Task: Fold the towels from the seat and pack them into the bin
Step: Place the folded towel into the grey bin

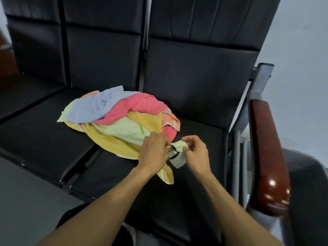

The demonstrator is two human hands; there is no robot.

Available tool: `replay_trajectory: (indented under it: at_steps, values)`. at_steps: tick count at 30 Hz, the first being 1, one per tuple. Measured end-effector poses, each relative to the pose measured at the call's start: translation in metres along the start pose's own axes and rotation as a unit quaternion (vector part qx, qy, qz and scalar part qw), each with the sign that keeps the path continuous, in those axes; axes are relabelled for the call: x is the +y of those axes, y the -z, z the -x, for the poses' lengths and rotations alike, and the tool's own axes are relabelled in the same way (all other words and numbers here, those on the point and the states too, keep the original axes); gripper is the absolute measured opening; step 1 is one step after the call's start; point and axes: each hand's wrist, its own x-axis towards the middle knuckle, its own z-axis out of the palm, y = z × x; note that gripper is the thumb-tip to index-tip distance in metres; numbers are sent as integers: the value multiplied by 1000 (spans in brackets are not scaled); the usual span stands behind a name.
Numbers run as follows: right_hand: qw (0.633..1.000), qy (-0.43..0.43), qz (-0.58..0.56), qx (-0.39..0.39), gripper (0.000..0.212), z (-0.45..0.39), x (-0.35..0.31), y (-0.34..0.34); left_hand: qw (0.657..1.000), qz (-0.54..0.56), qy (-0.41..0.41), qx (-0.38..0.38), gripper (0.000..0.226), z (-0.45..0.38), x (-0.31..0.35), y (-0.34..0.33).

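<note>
Left hand [153, 150] and right hand [196, 153] pinch a pale towel corner [178, 155], blurred, near the seat [198, 132] front edge; the towel pile [117, 119] hides its rest.

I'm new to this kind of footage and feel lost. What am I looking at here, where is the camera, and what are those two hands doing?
There is no machine here, only a person. The single picture comes from a camera worn on their head, looking down along both forearms. A heap of colourful towels lies on a row of black seats. The left hand and right hand both pinch a small pale green cloth with black marks at the near edge of the heap. A reddish wooden armrest stands on the right. No bin is clearly visible.
</note>
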Motion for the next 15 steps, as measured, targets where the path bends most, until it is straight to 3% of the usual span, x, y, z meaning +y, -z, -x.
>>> replay_trajectory:
  at_steps: [2, 5, 7, 9, 14, 15]
  values:
    - [998, -50, -13, -22, 10, 6, 11, 3, 999, 35, -31, -7, 12, 6, 15, -8]
    - [992, -100, -31, -67, 26, 11, 30, 3, 995, 39, -60, -74, 18, 12, 19, -25]
    - [993, -88, -60, -45, 10, 11, 38, 3, 989, 36, -55, -129, 20, 13, 12, -35]
    - [994, -82, -73, -11, 26, 8, 44, 4, 986, 60, -39, -153, 20, 12, 5, -42]
    - [979, -119, -164, 34, 42, -10, 55, 1, 996, 71, 1, -56, 15, -6, -8, -52]
    - [977, -121, -176, 22, 43, -13, 56, 0, 998, 28, -2, -55, 29, -11, -13, -53]
